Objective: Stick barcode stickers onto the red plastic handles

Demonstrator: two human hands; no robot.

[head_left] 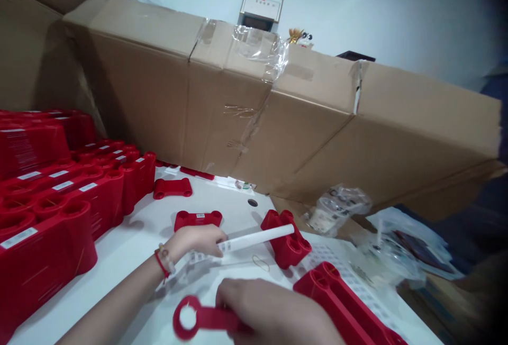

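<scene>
My left hand (202, 239), with a bracelet at the wrist, is closed round a white rolled sheet (257, 238) that points to the right; its near part carries small printed marks. In front of me my right hand (273, 310) grips a red bar-shaped plastic part (214, 318) with a ring at its left end; the other end is hidden by the hand. Just beyond my left hand lies a red part with a white label (197, 219). The far end of the roll crosses over a red cluster of parts (288, 244).
Stacks of labelled red parts (103, 197) fill the left of the white table (238, 281). More red parts (337, 302) lie at the right, beside a label sheet (361, 281). A thin rubber band (261, 263) lies mid-table. Behind stands a cardboard wall (222, 112), with plastic bags (337, 210) at right.
</scene>
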